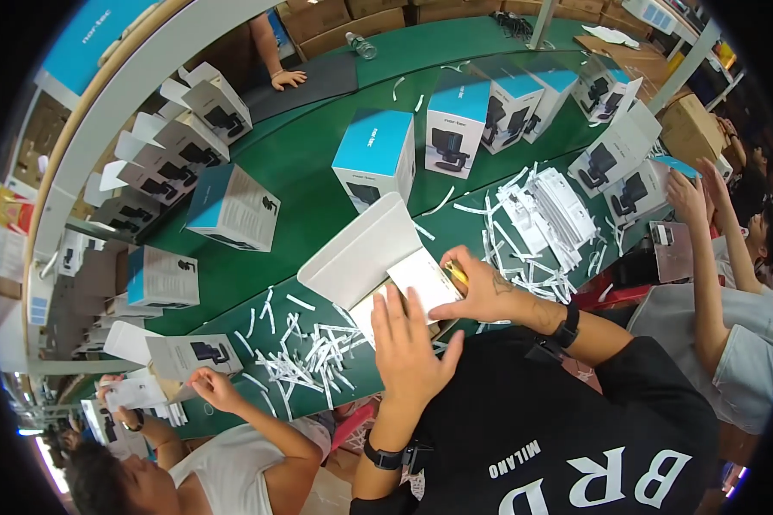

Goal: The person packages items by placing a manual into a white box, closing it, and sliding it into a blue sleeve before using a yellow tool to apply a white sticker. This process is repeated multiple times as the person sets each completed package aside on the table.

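Note:
A white carton with its flap [359, 249] folded up stands in front of me on the green bench. A white sheet or insert [419, 276] shows in its opening. My left hand [408, 348] lies flat over the carton's near side, fingers stretched out and touching white card. At the carton's right edge is my right hand [477, 292], its fingers curled around a narrow yellow object [457, 274], only partly visible. The thumb of that hand reaches toward the carton's opening. What lies deeper inside the carton is hidden by my hands.
White paper strips [318, 356] lie scattered left of the carton. A pile of white leaflets [551, 215] sits to the right. Closed blue-topped boxes [374, 150] stand beyond on the green bench [296, 197]. Co-workers' hands [215, 388] handle boxes on both sides.

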### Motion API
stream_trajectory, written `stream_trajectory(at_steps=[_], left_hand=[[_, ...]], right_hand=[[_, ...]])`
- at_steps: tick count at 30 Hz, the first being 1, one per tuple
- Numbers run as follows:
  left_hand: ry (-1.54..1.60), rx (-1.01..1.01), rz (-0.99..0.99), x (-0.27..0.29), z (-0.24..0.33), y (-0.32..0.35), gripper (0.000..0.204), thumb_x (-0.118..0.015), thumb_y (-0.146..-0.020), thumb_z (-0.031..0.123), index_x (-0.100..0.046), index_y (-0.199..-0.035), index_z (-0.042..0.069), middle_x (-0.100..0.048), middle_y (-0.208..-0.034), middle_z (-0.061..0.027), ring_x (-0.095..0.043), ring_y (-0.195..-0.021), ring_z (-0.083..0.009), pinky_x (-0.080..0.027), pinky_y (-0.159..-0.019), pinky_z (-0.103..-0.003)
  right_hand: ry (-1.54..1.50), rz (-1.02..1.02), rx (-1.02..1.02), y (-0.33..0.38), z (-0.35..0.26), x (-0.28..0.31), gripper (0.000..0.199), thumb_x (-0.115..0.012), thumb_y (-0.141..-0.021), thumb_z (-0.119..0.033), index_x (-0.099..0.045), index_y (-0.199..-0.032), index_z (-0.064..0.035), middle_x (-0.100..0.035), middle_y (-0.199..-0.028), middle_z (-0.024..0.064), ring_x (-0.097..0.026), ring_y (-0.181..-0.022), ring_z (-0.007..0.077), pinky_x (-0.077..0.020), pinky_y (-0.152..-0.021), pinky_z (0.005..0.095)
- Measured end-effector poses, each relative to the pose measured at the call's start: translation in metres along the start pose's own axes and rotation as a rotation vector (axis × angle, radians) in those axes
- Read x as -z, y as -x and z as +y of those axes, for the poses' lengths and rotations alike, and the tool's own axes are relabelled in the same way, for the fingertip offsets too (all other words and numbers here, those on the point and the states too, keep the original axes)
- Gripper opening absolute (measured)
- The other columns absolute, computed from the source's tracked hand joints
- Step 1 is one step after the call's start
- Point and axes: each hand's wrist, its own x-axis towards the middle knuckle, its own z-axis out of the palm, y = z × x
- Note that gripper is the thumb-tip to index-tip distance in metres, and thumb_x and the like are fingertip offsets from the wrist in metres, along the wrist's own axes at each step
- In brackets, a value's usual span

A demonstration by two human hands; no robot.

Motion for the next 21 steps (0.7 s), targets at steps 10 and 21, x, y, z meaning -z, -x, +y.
stream_trajectory(at_steps=[10, 21], left_hand=[[-0.278, -0.133, -0.178, -0.023, -0.020, 0.007, 0.072, -0.078, -0.086, 0.038, -0.054, -0.140, -0.004, -0.045, -0.152, -0.0319, -0.042, -0.143, -0.0474, -0.032, -0.115, -0.062], [-0.236, -0.196, -0.195, -0.022, -0.031, 0.007, 0.069, -0.078, -0.085, 0.040, -0.059, -0.135, -0.003, -0.048, -0.150, -0.0307, -0.044, -0.143, -0.0449, -0.032, -0.115, -0.062]], right_hand=[[0.166, -0.042, 0.302, -0.017, 0.008, 0.045, 0.029, -0.058, -0.099, -0.023, -0.062, -0.116, 0.0014, -0.071, -0.101, 0.0174, -0.070, -0.093, 0.0347, -0.0545, -0.080, 0.0410], [0.151, -0.282, 0.065, -0.033, 0.007, 0.058, 0.029, -0.056, -0.100, -0.027, -0.071, -0.104, -0.0024, -0.073, -0.075, 0.0100, -0.071, -0.069, 0.0293, -0.0544, -0.069, 0.0402]])
